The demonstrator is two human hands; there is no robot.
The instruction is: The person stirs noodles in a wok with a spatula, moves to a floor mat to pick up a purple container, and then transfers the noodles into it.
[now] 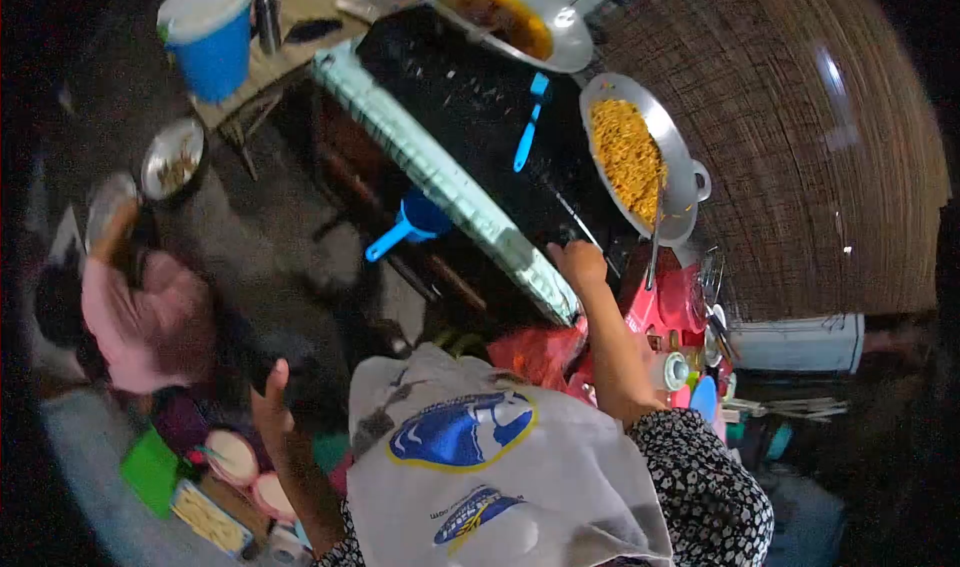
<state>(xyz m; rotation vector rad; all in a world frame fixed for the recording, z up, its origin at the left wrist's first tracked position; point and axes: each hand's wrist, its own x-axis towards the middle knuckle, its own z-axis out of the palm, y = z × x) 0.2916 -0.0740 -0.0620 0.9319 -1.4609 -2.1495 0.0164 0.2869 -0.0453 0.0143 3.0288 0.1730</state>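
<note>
My right hand (582,265) is closed at the near end of the dark stove top (450,77), beside the pale green front rail (430,167). What its fingers grip is too small to make out; a thin metal rod lies just beyond them. My left hand (270,402) hangs free at the lower left, its raised digit stretched out and nothing visible in it. Past my right hand, a wok (690,192) holds orange-yellow noodles (625,152) and a long-handled utensil (655,242). A blue brush (530,127) lies on the stove top.
Brown oil fills another wok (575,52). A blue dipper (405,225) hangs below the rail. On the left are a blue bucket (210,57), a metal bowl (150,172) and a crouching person in pink (150,317). Red plastic (540,352) and bottles crowd the right.
</note>
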